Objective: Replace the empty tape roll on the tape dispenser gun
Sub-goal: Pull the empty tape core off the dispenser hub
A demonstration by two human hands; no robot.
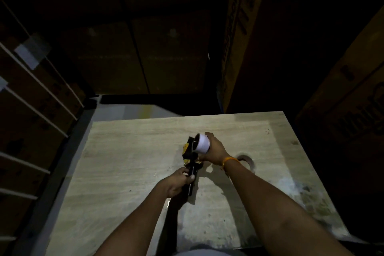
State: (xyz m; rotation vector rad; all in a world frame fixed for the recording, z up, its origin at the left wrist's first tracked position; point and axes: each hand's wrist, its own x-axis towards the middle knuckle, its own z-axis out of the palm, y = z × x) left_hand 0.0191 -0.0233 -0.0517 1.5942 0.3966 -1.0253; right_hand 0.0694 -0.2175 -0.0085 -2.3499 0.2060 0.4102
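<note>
A black tape dispenser gun (190, 159) with yellow marks is held over the middle of the pale wooden table (128, 151). My left hand (178, 182) is closed around its handle. My right hand (216, 148) grips a white tape roll (202, 144) pressed against the gun's head, at its right side. Whether the roll sits on the spindle I cannot tell. A brown cardboard ring (246, 161), partly hidden behind my right wrist, lies flat on the table to the right.
Stacked cardboard boxes (342, 97) rise along the right and at the back (145, 54). Shelves with white edges (33, 97) stand on the left. The room is dim. The table's near right part (307, 199) looks stained.
</note>
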